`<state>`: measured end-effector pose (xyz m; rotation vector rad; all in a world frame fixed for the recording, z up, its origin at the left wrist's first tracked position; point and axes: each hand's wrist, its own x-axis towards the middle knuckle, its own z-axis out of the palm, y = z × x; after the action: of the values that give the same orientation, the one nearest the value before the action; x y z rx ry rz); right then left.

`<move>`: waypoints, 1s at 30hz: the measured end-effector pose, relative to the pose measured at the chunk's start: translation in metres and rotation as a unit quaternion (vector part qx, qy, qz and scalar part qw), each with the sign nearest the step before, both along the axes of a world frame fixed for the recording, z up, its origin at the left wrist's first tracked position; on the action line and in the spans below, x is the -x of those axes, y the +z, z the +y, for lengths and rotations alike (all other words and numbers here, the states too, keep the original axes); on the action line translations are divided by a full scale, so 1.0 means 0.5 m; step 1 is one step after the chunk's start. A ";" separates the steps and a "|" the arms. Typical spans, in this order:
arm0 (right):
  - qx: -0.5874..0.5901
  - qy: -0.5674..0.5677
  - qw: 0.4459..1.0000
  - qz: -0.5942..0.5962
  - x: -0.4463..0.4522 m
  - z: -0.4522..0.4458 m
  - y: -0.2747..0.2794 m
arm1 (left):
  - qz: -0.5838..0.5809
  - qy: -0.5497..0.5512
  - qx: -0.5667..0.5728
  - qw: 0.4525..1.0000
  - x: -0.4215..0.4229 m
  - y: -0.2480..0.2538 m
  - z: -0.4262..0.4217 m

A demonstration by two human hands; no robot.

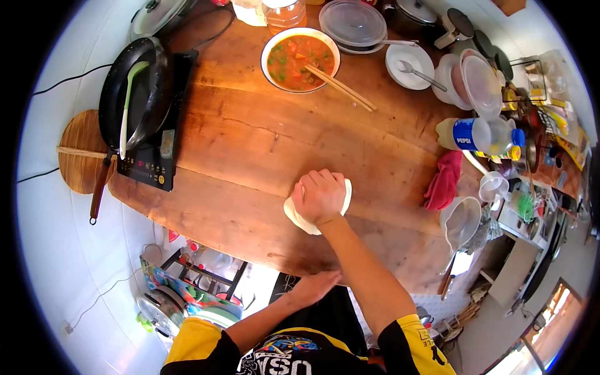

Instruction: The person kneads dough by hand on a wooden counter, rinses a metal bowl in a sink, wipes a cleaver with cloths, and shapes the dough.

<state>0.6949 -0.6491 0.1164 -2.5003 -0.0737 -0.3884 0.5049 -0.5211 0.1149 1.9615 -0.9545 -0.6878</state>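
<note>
My right hand (pixel 322 195) presses down on a folded white cloth (pixel 304 219) on the wooden table (pixel 244 156), its fingers bent over the cloth. Near the table's front edge is my left hand (pixel 315 287), palm turned down or sideways, with its fingers stretched out and nothing in them. Beyond the cloth, a white bowl (pixel 265 55) holds red soup with green bits. A pair of wooden chopsticks (pixel 350 91) leans on the bowl's rim and reaches onto the table.
At the left, a black pan (pixel 112 94) with a green spatula (pixel 125 115) sits on an induction cooker (pixel 147 170). Along the right stand a Pepsi bottle (pixel 465 134), a red cloth (pixel 445 180), a clear pitcher (pixel 460 222) and a small plate (pixel 400 75) with a spoon.
</note>
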 end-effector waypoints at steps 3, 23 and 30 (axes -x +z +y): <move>-0.005 -0.016 1.000 0.007 0.015 -0.007 0.006 | 0.033 0.255 -0.118 0.959 -0.028 0.032 -0.003; -0.202 -0.276 0.890 0.303 0.149 -0.078 0.087 | -0.102 0.264 -0.285 0.916 -0.303 0.115 -0.165; -0.111 -0.070 0.991 -0.021 0.211 -0.078 0.042 | -0.275 0.303 0.016 0.912 -0.226 0.034 -0.115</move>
<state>0.5895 -0.6881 0.1375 -2.2838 0.1235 -0.4805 0.6177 -0.5787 0.1319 2.2990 -0.5853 0.2482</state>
